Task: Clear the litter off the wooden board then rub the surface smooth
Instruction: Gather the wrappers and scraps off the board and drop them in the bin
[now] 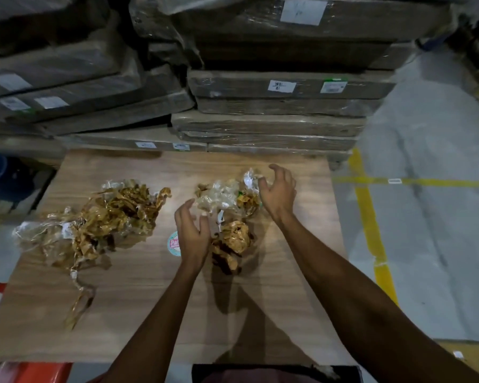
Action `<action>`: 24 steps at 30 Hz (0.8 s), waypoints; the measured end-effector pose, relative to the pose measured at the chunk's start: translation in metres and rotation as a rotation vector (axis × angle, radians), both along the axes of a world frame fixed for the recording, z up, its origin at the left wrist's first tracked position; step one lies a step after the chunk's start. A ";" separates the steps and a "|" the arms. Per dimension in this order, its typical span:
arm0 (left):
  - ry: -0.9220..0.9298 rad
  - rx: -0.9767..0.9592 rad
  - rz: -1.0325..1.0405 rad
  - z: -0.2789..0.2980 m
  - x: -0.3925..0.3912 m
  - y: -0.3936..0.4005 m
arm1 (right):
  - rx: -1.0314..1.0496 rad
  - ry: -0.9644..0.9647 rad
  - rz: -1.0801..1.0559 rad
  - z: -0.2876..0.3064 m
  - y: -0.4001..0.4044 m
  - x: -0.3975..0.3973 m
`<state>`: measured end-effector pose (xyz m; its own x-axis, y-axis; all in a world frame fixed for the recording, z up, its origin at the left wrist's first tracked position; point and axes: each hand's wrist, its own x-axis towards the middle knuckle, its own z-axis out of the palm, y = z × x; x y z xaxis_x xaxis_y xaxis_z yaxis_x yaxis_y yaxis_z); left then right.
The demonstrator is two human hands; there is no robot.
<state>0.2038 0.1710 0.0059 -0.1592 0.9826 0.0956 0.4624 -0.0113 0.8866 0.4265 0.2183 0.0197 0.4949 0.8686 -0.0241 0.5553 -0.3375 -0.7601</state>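
The wooden board [155, 299] lies flat in front of the person, with its far edge against a stack of wrapped flat cartons [274, 106]. Litter sits on it in two heaps. The larger heap [100, 225], a tangle of brown tape and clear plastic film, lies on the left half of the board, with a long strip trailing toward the near edge. The smaller heap [230, 205] lies right of the board's middle: crumpled clear film at the far side and a wad of brown tape nearer the person.

The left hand [191, 233] hovers at the near left side of the smaller heap, fingers spread and bent, gripping nothing; whether its fingertips touch the film cannot be told. The right hand [278, 192] is at the heap's far right side, likewise spread with bent fingers and holding nothing, its fingertips right at a scrap of clear film.

A round pink and teal sticker [174, 243] shows on the board just left of the left hand, partly hidden by it. Right of the board is grey floor [432, 217] marked with yellow lines [368, 217].
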 end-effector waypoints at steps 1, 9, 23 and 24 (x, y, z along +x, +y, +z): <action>0.010 0.018 0.004 0.002 0.003 0.009 | -0.059 0.004 0.062 -0.004 0.010 0.001; 0.238 -0.340 -0.274 -0.018 0.016 0.081 | -0.285 0.032 0.416 -0.066 0.005 -0.011; 0.259 -0.176 -0.427 -0.067 -0.045 -0.017 | 0.059 0.107 0.226 -0.106 -0.115 -0.042; 0.249 -0.174 -0.409 -0.071 -0.043 -0.029 | 0.044 0.118 0.217 -0.109 -0.120 -0.047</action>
